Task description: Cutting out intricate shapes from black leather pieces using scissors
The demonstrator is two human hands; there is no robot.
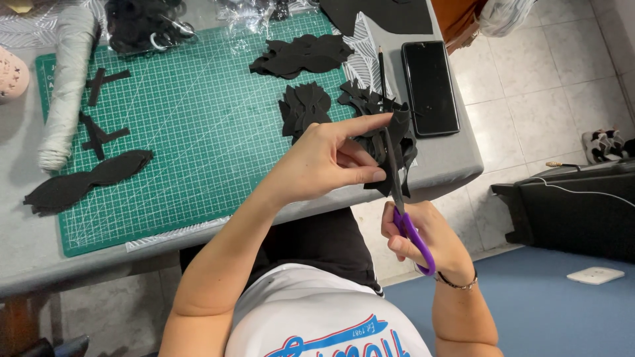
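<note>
Cutting underway at desk's right edge: left hand (324,162) pinching floppy black fabric piece (395,142), right hand (423,235) closed round purple-handled scissors (405,211); steady turning needed.

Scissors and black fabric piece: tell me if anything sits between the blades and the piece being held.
Nothing visible does. The left hand pinches the black fabric piece above the table edge, and the purple-handled scissors in the right hand point up with the blades already against it. Other black cutouts lie farther back on the green mat.
</note>
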